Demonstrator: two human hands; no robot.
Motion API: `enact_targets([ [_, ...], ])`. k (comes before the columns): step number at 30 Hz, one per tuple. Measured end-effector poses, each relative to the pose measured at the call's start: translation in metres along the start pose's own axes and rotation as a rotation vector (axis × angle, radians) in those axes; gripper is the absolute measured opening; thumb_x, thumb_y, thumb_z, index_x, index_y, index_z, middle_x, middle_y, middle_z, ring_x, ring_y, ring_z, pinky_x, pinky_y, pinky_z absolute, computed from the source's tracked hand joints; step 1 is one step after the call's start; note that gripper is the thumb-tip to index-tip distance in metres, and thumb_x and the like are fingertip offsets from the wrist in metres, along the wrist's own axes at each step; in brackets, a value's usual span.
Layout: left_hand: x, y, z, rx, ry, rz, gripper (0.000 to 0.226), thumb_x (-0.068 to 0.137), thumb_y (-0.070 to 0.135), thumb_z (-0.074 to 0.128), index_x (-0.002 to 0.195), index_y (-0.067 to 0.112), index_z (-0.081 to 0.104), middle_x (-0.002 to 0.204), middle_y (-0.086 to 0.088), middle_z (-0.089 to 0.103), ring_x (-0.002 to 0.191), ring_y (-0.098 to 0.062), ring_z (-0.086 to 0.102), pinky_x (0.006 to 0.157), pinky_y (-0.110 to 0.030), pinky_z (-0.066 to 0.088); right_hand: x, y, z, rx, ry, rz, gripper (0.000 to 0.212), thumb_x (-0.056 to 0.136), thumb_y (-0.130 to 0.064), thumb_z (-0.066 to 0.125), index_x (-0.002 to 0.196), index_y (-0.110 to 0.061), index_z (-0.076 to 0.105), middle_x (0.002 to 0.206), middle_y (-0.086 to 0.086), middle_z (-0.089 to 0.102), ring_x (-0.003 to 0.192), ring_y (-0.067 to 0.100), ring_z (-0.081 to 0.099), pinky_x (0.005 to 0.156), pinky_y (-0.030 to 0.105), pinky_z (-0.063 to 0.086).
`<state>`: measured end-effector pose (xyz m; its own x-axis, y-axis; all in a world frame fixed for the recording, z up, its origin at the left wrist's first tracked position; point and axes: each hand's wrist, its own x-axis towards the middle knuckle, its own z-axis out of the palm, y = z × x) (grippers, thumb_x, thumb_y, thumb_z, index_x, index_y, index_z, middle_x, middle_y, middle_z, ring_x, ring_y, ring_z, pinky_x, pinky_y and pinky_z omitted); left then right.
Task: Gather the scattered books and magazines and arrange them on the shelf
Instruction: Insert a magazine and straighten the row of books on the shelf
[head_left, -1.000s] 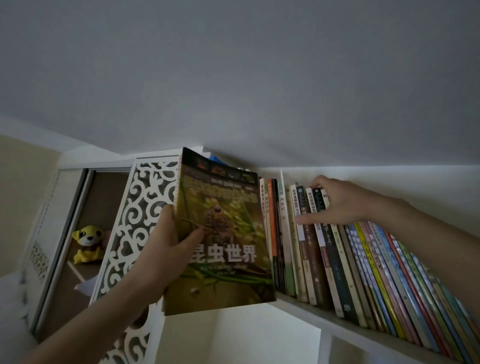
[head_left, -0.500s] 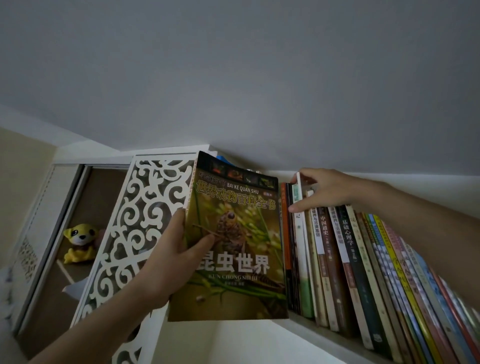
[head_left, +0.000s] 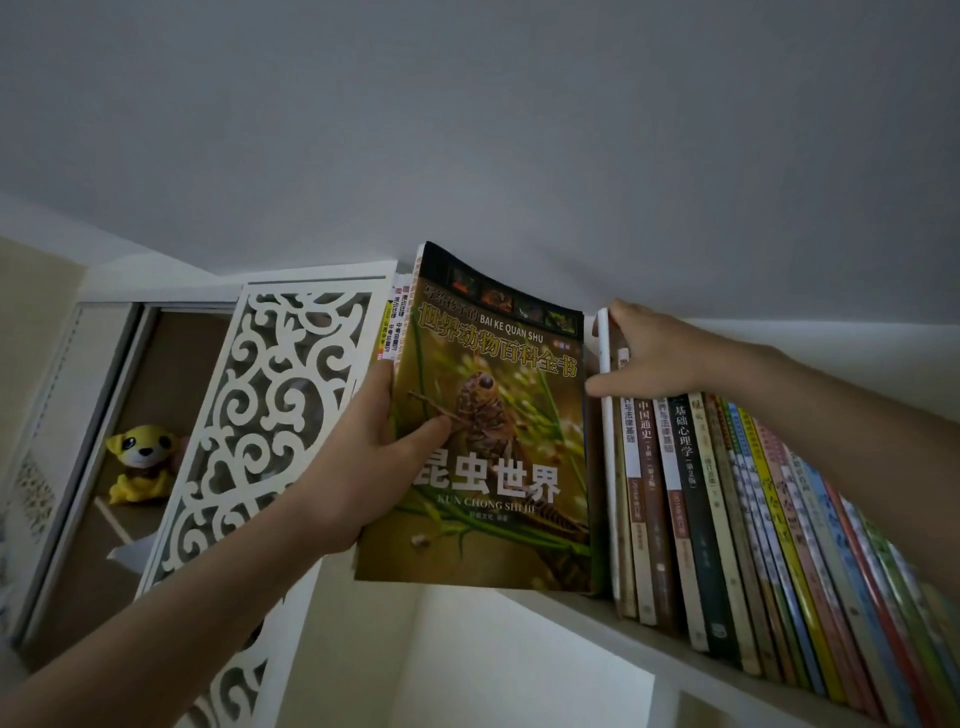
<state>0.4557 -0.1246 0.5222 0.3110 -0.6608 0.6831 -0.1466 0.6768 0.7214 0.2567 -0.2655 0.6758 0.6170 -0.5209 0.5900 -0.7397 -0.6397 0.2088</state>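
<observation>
two bare forearms enter the view from below, one from the lower left corner and one from the right edge, each ending in a bare hand. the left hand (head_left: 358, 467) has a broad thumb with a short, unpainted nail; the right hand (head_left: 660, 353) shows smooth knuckles and slim fingers. no sleeve, cuff, watch, ring or bracelet shows on the parts in view. in this dim light, fine marks on the wrists are probably too faint to make out.
</observation>
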Motion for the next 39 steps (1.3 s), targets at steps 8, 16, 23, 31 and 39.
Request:
enact_targets([
  [8,0.017,0.004,0.025,0.121,-0.012,-0.034,0.033,0.090,0.016,0.062,0.115,0.024,0.043,0.105,-0.008,0.068,0.085,-0.023,0.073,0.073,-0.047,0.060,-0.010,-0.001,0.002,-0.052,0.071,0.048,0.074,0.070,-0.058,0.070,0.120,-0.015,0.038,0.101,0.001,0.051,0.086,0.018,0.057,0.076,0.039,0.054],
  [16,0.020,0.002,0.047,0.455,0.057,0.132,0.033,0.092,0.024,0.059,0.118,0.022,0.038,0.100,0.002,0.062,0.083,-0.011,0.067,0.065,-0.029,0.061,-0.011,0.001,0.006,-0.058,0.119,0.023,0.076,0.064,-0.063,0.069,0.119,-0.022,0.034,0.096,-0.002,0.051,0.085,0.021,0.058,0.075,0.041,0.054],
  [23,0.024,-0.022,0.088,0.397,0.060,0.163,0.030,0.093,0.018,0.057,0.112,0.020,0.033,0.103,0.000,0.060,0.085,-0.014,0.067,0.063,-0.027,0.060,-0.005,0.005,0.006,-0.021,0.079,0.021,0.072,0.063,-0.062,0.067,0.118,-0.026,0.038,0.104,0.001,0.052,0.090,0.023,0.057,0.080,0.044,0.053],
  [31,0.028,-0.088,0.150,0.590,0.281,0.355,0.028,0.093,0.031,0.041,0.120,0.023,0.035,0.120,0.005,0.040,0.110,-0.010,0.038,0.100,-0.040,0.040,-0.002,0.012,-0.001,0.080,-0.040,0.023,0.071,0.068,-0.057,0.071,0.126,-0.030,0.038,0.110,-0.001,0.060,0.090,0.018,0.063,0.081,0.043,0.055],
  [39,0.042,-0.095,0.091,0.772,-0.244,0.477,0.068,0.097,0.055,0.030,0.141,0.052,-0.021,0.151,0.034,-0.022,0.137,-0.001,-0.010,0.113,-0.042,0.000,-0.004,0.018,-0.009,0.237,-0.146,-0.001,0.091,0.051,-0.060,0.085,0.128,-0.043,0.039,0.119,-0.011,0.062,0.097,0.011,0.066,0.083,0.040,0.057],
])
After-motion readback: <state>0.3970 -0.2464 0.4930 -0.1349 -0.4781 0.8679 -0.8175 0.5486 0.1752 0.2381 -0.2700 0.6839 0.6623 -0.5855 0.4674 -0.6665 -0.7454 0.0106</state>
